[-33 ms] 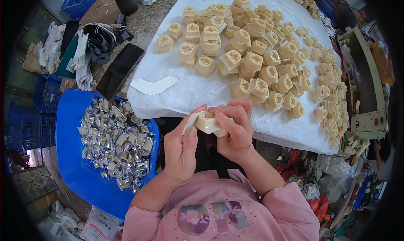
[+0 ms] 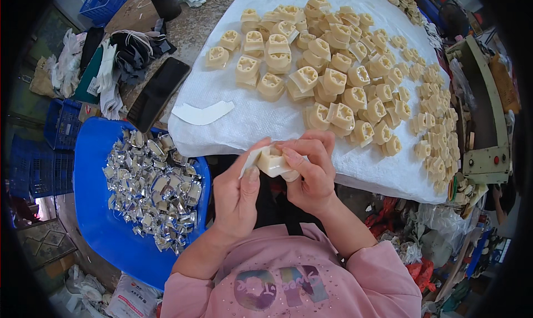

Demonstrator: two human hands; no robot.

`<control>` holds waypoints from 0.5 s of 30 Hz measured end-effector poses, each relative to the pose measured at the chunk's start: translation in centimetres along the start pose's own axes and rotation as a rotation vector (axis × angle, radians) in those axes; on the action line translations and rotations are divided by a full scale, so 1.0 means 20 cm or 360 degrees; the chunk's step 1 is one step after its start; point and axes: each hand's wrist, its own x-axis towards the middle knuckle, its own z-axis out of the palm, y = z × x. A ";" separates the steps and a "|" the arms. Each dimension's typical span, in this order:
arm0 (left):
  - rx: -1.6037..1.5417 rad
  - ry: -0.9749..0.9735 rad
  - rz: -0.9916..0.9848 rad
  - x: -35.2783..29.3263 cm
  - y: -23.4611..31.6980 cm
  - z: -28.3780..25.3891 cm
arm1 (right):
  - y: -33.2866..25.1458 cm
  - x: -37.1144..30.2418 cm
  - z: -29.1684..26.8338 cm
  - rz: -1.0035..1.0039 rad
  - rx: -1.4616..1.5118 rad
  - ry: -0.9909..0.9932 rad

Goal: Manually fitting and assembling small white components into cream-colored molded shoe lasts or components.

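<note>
Close in front of my chest, at the near edge of the white-covered table, both hands meet at a cream hollow plastic piece (image 2: 273, 163). Its walls look glossy, as if clear film lies on them. My right hand (image 2: 312, 173) pinches it from the right with thumb and fingers. A pale white strip (image 2: 250, 161) stands against its left side, gripped between the thumb and fingers of my left hand (image 2: 236, 191). The fingers hide part of both. On the white cloth (image 2: 205, 137) beyond lie many similar cream pieces (image 2: 335, 82) and a curved white strip sheet (image 2: 203, 113).
At my left a blue tub (image 2: 91, 201) holds a heap of small shiny silver-and-cream bits (image 2: 158, 190). A black phone (image 2: 159, 95) lies on the worn table beside dark and white strips. A green-grey machine frame (image 2: 483, 112) stands at the right, above plastic bags and scraps.
</note>
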 end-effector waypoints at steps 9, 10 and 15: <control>0.0496 0.0232 0.0215 0.02 0.02 -0.02 | -0.11 0.12 -0.10 0.0046 -0.0489 -0.0523; 0.0553 0.0211 0.0234 0.02 0.01 -0.01 | -0.11 0.13 -0.11 0.0097 -0.0490 -0.0644; 0.0751 0.0184 0.0547 0.03 -0.02 0.03 | -0.11 0.13 -0.13 0.0186 -0.0477 -0.0789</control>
